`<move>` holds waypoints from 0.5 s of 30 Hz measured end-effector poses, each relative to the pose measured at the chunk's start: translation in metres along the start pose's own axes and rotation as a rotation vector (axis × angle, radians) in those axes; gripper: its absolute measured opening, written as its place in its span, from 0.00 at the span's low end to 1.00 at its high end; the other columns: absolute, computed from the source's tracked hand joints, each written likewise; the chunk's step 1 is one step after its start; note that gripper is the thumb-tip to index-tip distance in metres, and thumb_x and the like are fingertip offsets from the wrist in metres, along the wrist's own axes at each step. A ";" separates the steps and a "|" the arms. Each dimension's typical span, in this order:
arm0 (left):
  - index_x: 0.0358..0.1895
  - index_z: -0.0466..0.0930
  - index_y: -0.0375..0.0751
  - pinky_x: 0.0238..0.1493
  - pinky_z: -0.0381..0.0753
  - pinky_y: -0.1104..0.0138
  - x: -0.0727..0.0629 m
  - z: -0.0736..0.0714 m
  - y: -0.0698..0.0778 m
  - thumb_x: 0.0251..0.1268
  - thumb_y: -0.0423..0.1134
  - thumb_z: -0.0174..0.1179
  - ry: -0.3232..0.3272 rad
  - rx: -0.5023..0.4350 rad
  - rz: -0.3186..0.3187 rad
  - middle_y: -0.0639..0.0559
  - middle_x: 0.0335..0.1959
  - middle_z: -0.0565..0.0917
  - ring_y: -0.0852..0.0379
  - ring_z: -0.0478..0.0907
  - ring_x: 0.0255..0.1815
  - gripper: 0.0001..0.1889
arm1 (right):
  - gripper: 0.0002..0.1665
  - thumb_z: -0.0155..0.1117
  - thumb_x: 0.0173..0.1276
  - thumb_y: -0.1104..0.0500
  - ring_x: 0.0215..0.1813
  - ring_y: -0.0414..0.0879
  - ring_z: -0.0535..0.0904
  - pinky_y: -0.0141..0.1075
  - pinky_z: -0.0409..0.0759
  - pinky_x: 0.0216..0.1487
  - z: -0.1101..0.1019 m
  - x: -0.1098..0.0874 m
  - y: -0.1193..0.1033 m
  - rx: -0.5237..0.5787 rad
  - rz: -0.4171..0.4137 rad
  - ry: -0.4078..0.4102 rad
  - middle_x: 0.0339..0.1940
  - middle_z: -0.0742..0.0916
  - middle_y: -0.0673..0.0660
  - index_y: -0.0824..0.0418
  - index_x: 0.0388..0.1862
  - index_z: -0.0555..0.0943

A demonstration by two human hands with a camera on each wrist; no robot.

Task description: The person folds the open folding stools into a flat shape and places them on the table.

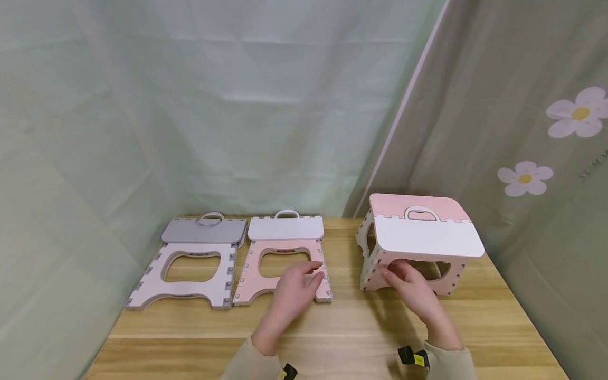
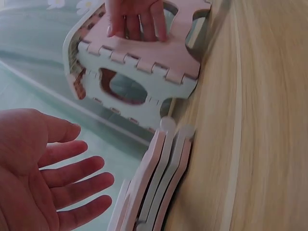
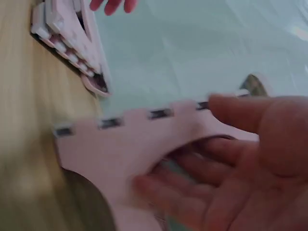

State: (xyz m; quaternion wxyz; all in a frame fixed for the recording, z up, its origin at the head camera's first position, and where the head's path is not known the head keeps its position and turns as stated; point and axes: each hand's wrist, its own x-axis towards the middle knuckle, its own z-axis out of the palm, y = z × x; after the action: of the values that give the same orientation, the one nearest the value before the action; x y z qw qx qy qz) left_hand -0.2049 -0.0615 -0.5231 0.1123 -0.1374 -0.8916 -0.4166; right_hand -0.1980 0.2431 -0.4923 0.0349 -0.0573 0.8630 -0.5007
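A stool with a pink-and-white top (image 1: 429, 235) and pink legs stands unfolded at the right. My right hand (image 1: 414, 289) is at its front panel (image 2: 175, 50), fingers fairly straight at the cut-out and thumb apart, with some blur in the right wrist view. My left hand (image 1: 294, 289) hovers over the pink panel of a folded stool (image 1: 285, 227). Its fingers are spread and hold nothing, as the left wrist view (image 2: 62, 178) shows. Left of that lies another folded stool (image 1: 204, 230), with a grey flap and a whitish panel.
Everything stands on a wood-grain table (image 1: 351, 338). Pale green curtain fabric (image 1: 266, 116) hangs behind and to the left. At the right is a greyish curtain (image 1: 480, 105) with printed white flowers (image 1: 524, 179). Both folded stools lie side by side.
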 end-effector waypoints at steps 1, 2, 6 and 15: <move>0.59 0.89 0.42 0.54 0.85 0.49 0.001 0.003 0.002 0.77 0.40 0.66 -0.007 -0.007 0.001 0.47 0.55 0.89 0.48 0.86 0.54 0.14 | 0.30 0.60 0.85 0.52 0.71 0.63 0.77 0.54 0.79 0.68 -0.005 -0.002 0.000 -0.033 -0.008 -0.019 0.71 0.81 0.69 0.71 0.74 0.73; 0.59 0.89 0.43 0.53 0.85 0.50 0.001 0.006 0.003 0.77 0.40 0.66 -0.012 -0.010 0.002 0.47 0.54 0.89 0.48 0.86 0.54 0.14 | 0.31 0.61 0.85 0.51 0.72 0.64 0.77 0.55 0.79 0.68 -0.010 -0.005 0.000 -0.059 -0.007 -0.037 0.72 0.80 0.69 0.71 0.75 0.73; 0.60 0.89 0.43 0.53 0.85 0.51 0.002 0.013 0.007 0.77 0.40 0.67 -0.027 -0.021 0.005 0.48 0.54 0.89 0.49 0.86 0.54 0.14 | 0.33 0.61 0.85 0.49 0.68 0.62 0.81 0.55 0.82 0.63 -0.045 -0.019 0.006 -0.124 0.009 -0.055 0.69 0.82 0.69 0.72 0.74 0.75; 0.61 0.88 0.40 0.56 0.84 0.51 0.008 0.028 0.013 0.78 0.40 0.66 -0.058 -0.078 0.022 0.48 0.56 0.89 0.49 0.86 0.54 0.15 | 0.34 0.64 0.82 0.45 0.50 0.53 0.83 0.37 0.86 0.47 -0.112 -0.040 0.041 -0.171 0.273 0.152 0.53 0.85 0.68 0.76 0.62 0.74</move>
State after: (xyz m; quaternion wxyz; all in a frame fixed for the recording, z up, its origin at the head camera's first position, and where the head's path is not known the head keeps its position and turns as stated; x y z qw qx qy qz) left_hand -0.2106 -0.0308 -0.5286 0.0855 -0.1633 -0.8761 -0.4455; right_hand -0.1740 0.3652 -0.4724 0.0323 0.0956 0.9023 -0.4192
